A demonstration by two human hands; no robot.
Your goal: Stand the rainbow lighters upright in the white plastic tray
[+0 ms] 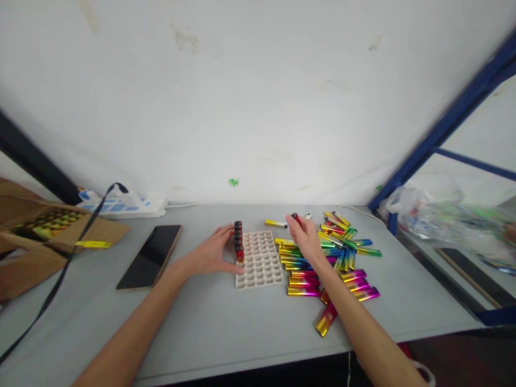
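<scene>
Pinching one lighter between thumb and fingers, the right hand is over the table, to the far right of the white tray. The dark end of this lighter points up and a little to the left, and its long axis goes down into the grip, where the lower part is hidden.

In the tray, a row of lighters stands upright along the left edge, dark ends up, from the far corner to about the middle. The tray's longer side runs away from the person.

To the right, the loose lighters lie flat, close beside the tray; many near it lie crosswise, others at mixed angles. One yellow lighter lies alone beyond the tray's far right corner. Between the tray and the table's near edge, the surface is bare. On the left, the phone lies well apart from the tray.

The left hand is spread around the row: its fingers are at the far end, its thumb at the tray's left edge. Both forearms come in from the near side, slanting inward.
</scene>
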